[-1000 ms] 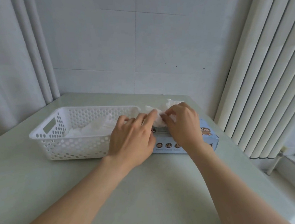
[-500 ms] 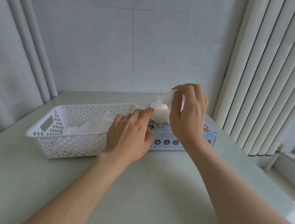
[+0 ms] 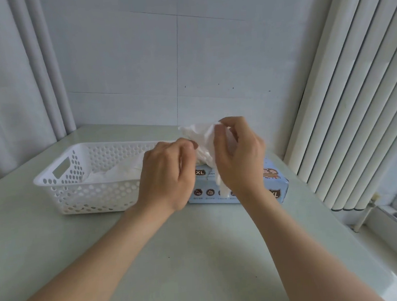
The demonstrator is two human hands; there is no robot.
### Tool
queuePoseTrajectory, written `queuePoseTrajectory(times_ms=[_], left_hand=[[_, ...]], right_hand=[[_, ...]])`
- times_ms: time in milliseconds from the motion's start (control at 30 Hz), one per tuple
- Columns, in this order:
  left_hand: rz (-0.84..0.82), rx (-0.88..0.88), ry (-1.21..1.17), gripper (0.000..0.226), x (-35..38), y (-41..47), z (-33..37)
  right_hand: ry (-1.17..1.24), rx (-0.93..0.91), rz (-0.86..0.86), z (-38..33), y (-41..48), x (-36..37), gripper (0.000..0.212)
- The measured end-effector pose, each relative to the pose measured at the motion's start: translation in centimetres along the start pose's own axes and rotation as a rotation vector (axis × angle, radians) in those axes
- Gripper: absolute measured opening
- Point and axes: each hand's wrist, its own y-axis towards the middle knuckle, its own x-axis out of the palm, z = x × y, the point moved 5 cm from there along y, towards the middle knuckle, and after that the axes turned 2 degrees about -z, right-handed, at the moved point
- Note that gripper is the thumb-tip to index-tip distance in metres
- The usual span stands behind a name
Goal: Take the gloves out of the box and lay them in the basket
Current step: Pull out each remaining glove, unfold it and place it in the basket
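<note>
Pinching a thin, white, crumpled plastic glove [image 3: 201, 138] between thumb and fingertips, the right hand [image 3: 238, 161] holds it up directly above the light blue cardboard box [image 3: 275, 180] with "XL" printed on it. The lower tail of the glove hangs down in front of this hand's palm, toward the top of the box. I judge the glove is lifted high like this so that it comes free from the opening without dragging the next ones with it.

The left hand [image 3: 166, 174] is just beside the right one, with fingers curled and knuckles toward the camera. Its fingertips reach the glove's side, but they are hidden, so I cannot tell if they pinch it or only touch it. Probably it is there to steady or spread the thin film.

On the outer side of the left hand stands the white perforated plastic basket [image 3: 52, 176], close to the box. Several white gloves [image 3: 114, 176] already lie inside it. The short way from box to basket makes the transfer easy. Both stand on the pale green table [image 3: 201, 257].
</note>
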Motion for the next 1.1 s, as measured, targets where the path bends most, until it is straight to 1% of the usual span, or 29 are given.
queuePoseTrajectory(times_ms=[67, 100, 167, 200, 233, 300, 367, 433, 500, 533, 567, 600, 633, 667, 700, 733, 767, 800, 900, 967, 1033, 1100], left_hand=[[-0.009, -0.114, -0.175, 0.075, -0.7, 0.0, 0.0], [-0.020, -0.154, -0.220, 0.081, -0.8, 0.1, -0.1], [-0.037, -0.183, -0.268, 0.085, -1.0, 0.4, 0.0], [-0.037, -0.192, -0.291, 0.083, -1.2, 0.5, 0.0], [-0.024, -0.199, -0.321, 0.076, -1.4, 0.6, 0.0], [0.005, -0.225, -0.364, 0.054, -1.7, 0.9, -0.4], [0.016, -0.258, -0.396, 0.041, -1.8, 1.0, -1.1], [0.027, -0.282, -0.454, 0.040, -1.8, 1.1, -1.7], [0.029, -0.310, -0.509, 0.041, -2.0, 1.3, -1.9], [0.024, -0.320, -0.536, 0.040, -2.1, 1.4, -1.9], [0.013, -0.326, -0.567, 0.038, -2.1, 1.5, -1.9], [-0.002, -0.334, -0.596, 0.037, -2.1, 1.5, -1.9], [-0.018, -0.339, -0.625, 0.035, -2.1, 1.6, -1.9], [-0.031, -0.343, -0.651, 0.035, -2.1, 1.7, -1.9], [-0.040, -0.345, -0.672, 0.035, -2.1, 1.7, -2.0], [-0.047, -0.349, -0.687, 0.035, -2.1, 1.7, -2.0], [-0.048, -0.354, -0.696, 0.036, -2.1, 1.7, -2.2], [-0.045, -0.360, -0.697, 0.035, -2.1, 1.7, -2.3], [-0.052, -0.386, -0.673, 0.021, -2.1, 1.7, -2.8], [-0.093, -0.393, -0.656, 0.017, -2.2, 1.6, -2.4], [-0.131, -0.406, -0.668, 0.022, -2.5, 1.5, -1.9], [-0.169, -0.384, -0.684, 0.015, -2.9, 1.5, -1.2]], right_hand=[[0.029, -0.001, -0.046, -0.3, -0.4, 0.6, 0.008], [0.067, -0.003, -0.079, -0.5, -0.6, 0.8, 0.007], [0.140, -0.026, -0.149, -1.1, -1.0, 1.3, 0.008], [0.162, -0.042, -0.181, -1.5, -1.1, 1.5, 0.010], [0.181, -0.060, -0.210, -1.8, -1.3, 1.7, 0.011], [0.206, -0.096, -0.256, -2.5, -1.7, 2.1, 0.009], [0.226, -0.092, -0.265, -2.7, -1.9, 2.3, 0.013], [0.258, -0.008, -0.235, -2.5, -1.7, 2.1, 0.017], [0.274, 0.164, -0.218, -1.9, -1.6, 2.0, 0.014], [0.270, 0.260, -0.237, -1.4, -1.5, 2.1, 0.022], [0.268, 0.349, -0.287, -1.0, -1.5, 2.3, 0.031], [0.261, 0.426, -0.362, -0.9, -1.7, 2.6, 0.034], [0.244, 0.474, -0.421, -0.5, -1.7, 2.9, 0.027], [0.242, 0.520, -0.464, -0.3, -1.8, 3.1, 0.011], [0.248, 0.555, -0.497, -0.1, -1.9, 3.2, 0.017], [0.280, 0.584, -0.522, -0.1, -1.9, 3.3, 0.030], [0.337, 0.606, -0.524, -0.1, -1.8, 3.4, 0.035], [0.394, 0.620, -0.501, -0.2, -1.7, 3.2, 0.036], [0.527, 0.671, -0.365, -0.5, -1.2, 2.6, 0.024], [0.589, 0.658, -0.300, -0.6, -0.9, 2.2, 0.022], [0.637, 0.636, -0.289, -0.6, -0.7, 2.2, 0.023], [0.651, 0.623, -0.324, -0.5, -0.8, 2.3, 0.023]])
